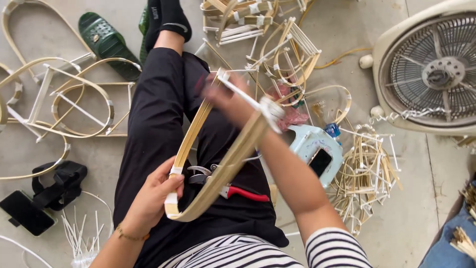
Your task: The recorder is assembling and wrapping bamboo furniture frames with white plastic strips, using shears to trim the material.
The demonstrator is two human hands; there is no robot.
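Observation:
I sit on the floor with my legs stretched out in black trousers. My left hand (151, 196) grips the near bend of a looped bamboo strip frame (223, 166), at a patch of white tape. My right hand (229, 101) is blurred at the frame's far end, fingers closed on a white strip or tape (248, 99) that runs to a white wrapped joint. Red-handled pruning shears (233, 190) lie on my lap under the frame.
Finished bamboo frames (74, 99) lie on the floor at left, more at top centre (277, 44). A white fan (431, 69) stands at right. A pale blue stool with a phone (317, 151), a pile of strips (367, 178), green slippers (106, 39) and a black strap mount (54, 186) are around.

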